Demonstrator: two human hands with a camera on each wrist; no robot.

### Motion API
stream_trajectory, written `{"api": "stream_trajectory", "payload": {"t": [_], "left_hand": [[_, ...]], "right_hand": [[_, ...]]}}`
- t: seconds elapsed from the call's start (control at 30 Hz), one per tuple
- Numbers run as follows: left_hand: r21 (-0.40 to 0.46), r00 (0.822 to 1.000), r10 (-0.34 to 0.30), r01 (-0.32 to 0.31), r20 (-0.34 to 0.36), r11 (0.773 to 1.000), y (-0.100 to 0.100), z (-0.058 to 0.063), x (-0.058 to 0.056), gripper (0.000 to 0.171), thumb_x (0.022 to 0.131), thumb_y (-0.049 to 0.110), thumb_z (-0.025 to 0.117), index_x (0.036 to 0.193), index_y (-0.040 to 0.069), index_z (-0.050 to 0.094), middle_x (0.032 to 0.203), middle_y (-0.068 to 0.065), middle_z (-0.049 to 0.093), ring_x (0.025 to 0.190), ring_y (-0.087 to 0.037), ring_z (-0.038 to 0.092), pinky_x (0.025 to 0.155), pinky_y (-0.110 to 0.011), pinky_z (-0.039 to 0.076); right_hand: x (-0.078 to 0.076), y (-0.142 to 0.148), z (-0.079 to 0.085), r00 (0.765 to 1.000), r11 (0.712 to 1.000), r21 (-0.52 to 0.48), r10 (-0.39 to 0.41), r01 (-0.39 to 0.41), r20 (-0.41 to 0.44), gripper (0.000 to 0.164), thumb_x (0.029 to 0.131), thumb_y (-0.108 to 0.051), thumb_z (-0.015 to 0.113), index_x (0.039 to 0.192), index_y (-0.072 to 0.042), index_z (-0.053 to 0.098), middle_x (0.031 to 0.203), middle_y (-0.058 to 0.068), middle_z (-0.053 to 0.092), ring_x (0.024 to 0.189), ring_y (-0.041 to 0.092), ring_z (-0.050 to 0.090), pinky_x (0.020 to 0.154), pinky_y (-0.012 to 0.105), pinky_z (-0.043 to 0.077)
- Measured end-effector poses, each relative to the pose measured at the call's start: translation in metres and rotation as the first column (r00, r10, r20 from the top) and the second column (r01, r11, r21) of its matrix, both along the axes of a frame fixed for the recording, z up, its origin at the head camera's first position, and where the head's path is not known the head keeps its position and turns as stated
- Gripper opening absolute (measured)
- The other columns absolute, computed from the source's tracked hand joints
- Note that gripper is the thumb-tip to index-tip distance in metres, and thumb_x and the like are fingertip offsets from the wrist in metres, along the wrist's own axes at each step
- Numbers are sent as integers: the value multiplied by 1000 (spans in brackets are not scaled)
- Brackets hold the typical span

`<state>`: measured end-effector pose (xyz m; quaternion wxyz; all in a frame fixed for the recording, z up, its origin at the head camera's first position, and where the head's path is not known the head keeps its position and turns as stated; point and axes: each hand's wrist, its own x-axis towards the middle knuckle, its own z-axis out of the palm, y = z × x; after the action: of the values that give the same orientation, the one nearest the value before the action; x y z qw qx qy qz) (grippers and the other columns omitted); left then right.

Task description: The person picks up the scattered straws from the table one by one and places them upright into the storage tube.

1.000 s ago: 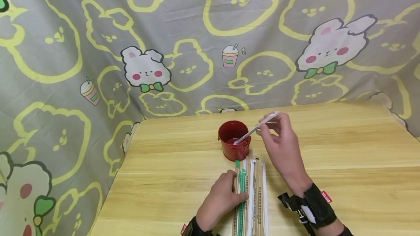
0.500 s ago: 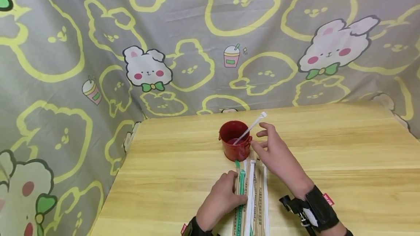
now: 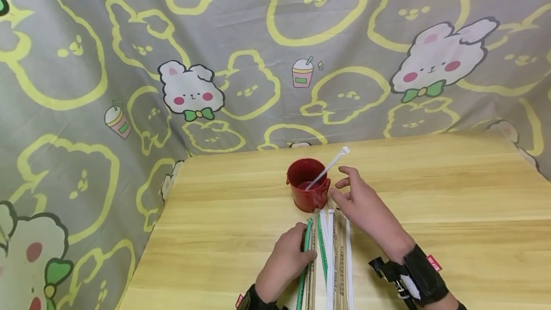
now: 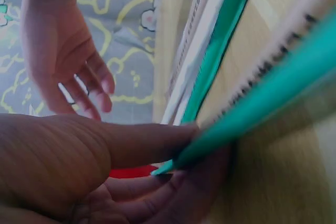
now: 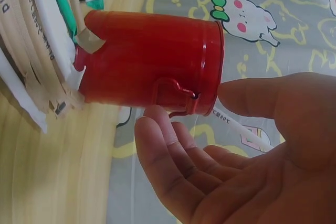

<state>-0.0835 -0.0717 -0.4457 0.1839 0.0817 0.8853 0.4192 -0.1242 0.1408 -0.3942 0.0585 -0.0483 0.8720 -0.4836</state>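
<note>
A small red bucket (image 3: 309, 201) stands near the back of the table, and one white-wrapped straw (image 3: 333, 164) leans in it over the right rim. In front of it lies a row of straws in brown, white and green paper wrappers (image 3: 340, 262). My left hand (image 3: 284, 263) is at the row's left side. In the left wrist view its thumb and fingers pinch a green-wrapped straw (image 4: 262, 106), a brown one close alongside. My right hand (image 3: 366, 207) is beside the bucket's right side, fingers relaxed and apart, holding nothing; the right wrist view shows the bucket's wire handle loop (image 5: 178, 95) near its fingertips.
The wood-grain table (image 3: 215, 238) reaches back to a grey curtain (image 3: 241, 27) with yellow outlines and rabbit faces, which also hangs along the left. A black wrist strap with a camera mount (image 3: 413, 274) sits on the right forearm.
My right hand has let go of the white straw, which now leans in the bucket, and has drawn down beside it. My left hand has shifted a green straw leftward, apart from the row.
</note>
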Motion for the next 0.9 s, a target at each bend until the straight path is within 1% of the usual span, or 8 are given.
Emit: {"api": "stream_trajectory", "payload": {"t": [0.1, 0.23, 0.4, 0.5, 0.67, 0.73, 0.8, 0.9], "left_hand": [[43, 1000, -3, 3, -2, 999, -3, 1, 0, 44, 93, 6, 82, 132, 1, 62, 94, 1, 65, 83, -14, 58, 74, -34, 49], [67, 1000, -4, 5, -19, 998, -6, 3, 0, 36, 93, 9, 84, 123, 3, 66, 78, 3, 58, 67, -10, 51, 62, -27, 41], [85, 997, -14, 20, -77, 996, -8, 14, 1, 21, 95, 14, 82, 109, 6, 68, 76, 4, 58, 65, -10, 50, 60, -26, 40], [88, 990, -35, 47, -136, 995, -10, 25, 1, 15, 95, 14, 82, 104, 8, 72, 79, 6, 61, 69, -8, 53, 63, -27, 43], [85, 971, -61, 83, -232, 993, -14, 55, 0, 6, 98, 16, 78, 104, 14, 78, 85, 11, 65, 80, -7, 60, 72, -28, 50], [105, 966, -54, 83, -251, 991, -16, 68, 0, 6, 100, 17, 75, 105, 15, 78, 88, 10, 67, 84, -8, 61, 76, -29, 52], [137, 961, -46, 86, -274, 987, -19, 77, -2, 10, 103, 16, 72, 111, 14, 77, 92, 8, 69, 88, -10, 64, 80, -30, 55], [227, 944, -1, 81, -329, 970, -23, 86, -5, 16, 104, 14, 69, 119, 13, 75, 98, 5, 73, 93, -13, 69, 83, -32, 59]], "right_hand": [[1, 1, -1, 1000, 1000, 28, 1, 0, -15, 67, 110, -35, 58, 161, -2, 30, 133, 19, 62, 108, 30, 68, 79, 43, 57], [3, 3, -4, 1000, 998, 58, 9, -8, -16, 61, 110, -36, 57, 157, -2, 38, 123, 15, 66, 99, 26, 68, 74, 39, 55], [7, 3, -9, 999, 998, 59, 21, -23, 39, 55, 111, -37, 57, 153, -3, 46, 114, 10, 67, 87, 20, 64, 70, 37, 52], [10, 3, -13, 998, 997, 69, 35, -38, 55, 50, 110, -34, 59, 148, -2, 51, 109, 8, 68, 83, 18, 62, 69, 37, 51], [15, 3, -20, 997, 995, 92, 41, -48, 71, 41, 109, -28, 61, 139, -1, 58, 100, 6, 69, 76, 18, 60, 65, 37, 50], [16, 3, -22, 996, 994, 98, 34, -42, 87, 37, 108, -26, 61, 136, -2, 60, 96, 6, 68, 72, 18, 59, 64, 37, 49], [17, 3, -23, 995, 994, 104, 30, -40, 93, 35, 108, -25, 61, 134, -1, 62, 94, 5, 67, 68, 18, 58, 62, 37, 48], [18, 4, -25, 995, 992, 122, 30, -41, 94, 30, 108, -23, 61, 129, -1, 64, 90, 4, 65, 64, 18, 56, 60, 36, 46]]}}
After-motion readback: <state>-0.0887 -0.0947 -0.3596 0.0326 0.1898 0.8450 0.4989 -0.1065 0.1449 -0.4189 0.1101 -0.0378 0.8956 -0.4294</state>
